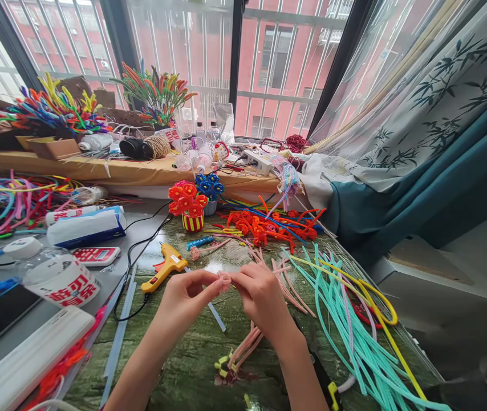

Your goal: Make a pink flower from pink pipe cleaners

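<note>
Between the fingertips of both hands is a small pink pipe-cleaner flower (223, 280), held above the green tabletop. My left hand (187, 294) pinches it from the left with thumb and forefinger. On its other side, my right hand (258, 294) grips it with bent fingers that partly hide it. Pink pipe cleaners (290, 288) lie beyond and beside my right hand. Nearer to me, more pink stems (247, 345) lie by small yellow pieces (225, 365). Behind my hands rests another pink flower (194, 253) on its stem.
A yellow glue gun (164, 268) with a black cable lies left of my hands. Turquoise pipe cleaners (341, 319) spread at right. Red flowers in a striped pot (193, 221) and orange pipe-cleaner pieces (260, 225) stand behind. A labelled plastic bottle (61, 279) lies at left.
</note>
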Demonstrator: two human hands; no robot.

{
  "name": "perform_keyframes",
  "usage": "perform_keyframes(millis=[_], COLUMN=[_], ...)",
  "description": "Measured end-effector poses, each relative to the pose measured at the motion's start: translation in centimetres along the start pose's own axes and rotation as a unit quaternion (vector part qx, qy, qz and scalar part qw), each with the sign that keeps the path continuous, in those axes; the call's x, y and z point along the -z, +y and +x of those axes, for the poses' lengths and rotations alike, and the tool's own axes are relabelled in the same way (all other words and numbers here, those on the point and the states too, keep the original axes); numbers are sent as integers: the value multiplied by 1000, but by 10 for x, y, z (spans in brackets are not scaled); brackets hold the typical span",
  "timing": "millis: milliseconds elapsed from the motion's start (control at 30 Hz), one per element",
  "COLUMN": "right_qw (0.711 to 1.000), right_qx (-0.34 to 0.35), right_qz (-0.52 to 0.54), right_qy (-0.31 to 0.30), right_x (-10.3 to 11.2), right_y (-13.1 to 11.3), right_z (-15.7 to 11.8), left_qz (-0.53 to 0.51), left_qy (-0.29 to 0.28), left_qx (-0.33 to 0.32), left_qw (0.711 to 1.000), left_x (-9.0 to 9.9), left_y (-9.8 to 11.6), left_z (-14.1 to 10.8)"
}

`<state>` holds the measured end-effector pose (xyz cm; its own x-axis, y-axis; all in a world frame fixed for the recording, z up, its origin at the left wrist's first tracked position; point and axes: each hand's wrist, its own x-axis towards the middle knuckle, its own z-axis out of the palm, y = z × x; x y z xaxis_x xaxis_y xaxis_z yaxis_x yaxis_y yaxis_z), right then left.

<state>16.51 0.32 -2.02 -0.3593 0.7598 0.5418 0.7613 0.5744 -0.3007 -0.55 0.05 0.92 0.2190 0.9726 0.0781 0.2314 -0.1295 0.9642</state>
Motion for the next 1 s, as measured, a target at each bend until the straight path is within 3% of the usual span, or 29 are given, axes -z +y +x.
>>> perform_keyframes(millis=[467, 833, 1000], right_qw=[997, 997, 997], right_qx=[36, 32, 31], right_qz=[-68, -74, -66], right_qy=[17, 20, 26], right_x=[1, 0, 0], right_y=[3, 5, 3], right_z=[0, 0, -1], left_qz=[-23, 40, 55], left_qy=[0, -5, 22], left_qx=[26, 0, -18], left_qw=[999, 999, 998], left_x=[-2, -3, -5], left_y=[0, -4, -6], left_z=[1, 0, -2])
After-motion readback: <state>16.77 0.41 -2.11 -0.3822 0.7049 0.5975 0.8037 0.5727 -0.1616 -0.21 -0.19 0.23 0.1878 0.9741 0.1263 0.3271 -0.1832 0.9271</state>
